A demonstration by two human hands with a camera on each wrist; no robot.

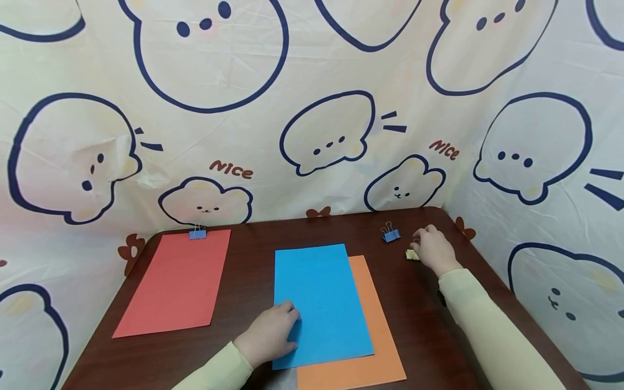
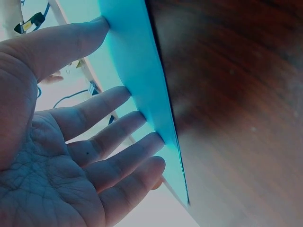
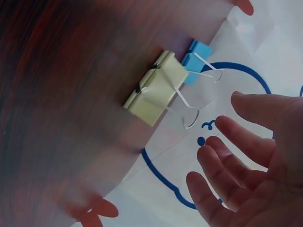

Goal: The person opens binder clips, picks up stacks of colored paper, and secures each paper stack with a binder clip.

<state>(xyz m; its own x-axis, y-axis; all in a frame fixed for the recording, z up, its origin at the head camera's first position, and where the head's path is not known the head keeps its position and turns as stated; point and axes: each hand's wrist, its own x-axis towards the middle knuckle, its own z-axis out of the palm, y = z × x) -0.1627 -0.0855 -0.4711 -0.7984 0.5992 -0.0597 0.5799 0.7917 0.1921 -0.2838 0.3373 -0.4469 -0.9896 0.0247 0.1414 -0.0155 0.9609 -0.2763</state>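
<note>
With its fingertips my left hand [image 1: 269, 333] touches the lower left part of a blue sheet of paper [image 1: 319, 303], fingers spread and only slightly bent. In the left wrist view the sheet's edge runs past those fingertips. Over at the right, my right hand [image 1: 435, 250] hovers by a pale yellow binder clip [image 1: 411, 254]. The right wrist view shows a gap between the loosely bent fingers and the yellow clip's wire handles [image 3: 191, 118]. Just beyond lies a blue binder clip [image 3: 195, 61]. An orange sheet [image 1: 377, 319] lies partly under the blue one.
A red sheet [image 1: 175, 284] lies on the left of the dark wooden table [image 1: 248, 271], with a blue binder clip [image 1: 197, 234] at its top edge. A greyish-white corner [image 1: 285, 379] shows below the blue sheet. Patterned cloth [image 1: 263, 146] hangs behind the table.
</note>
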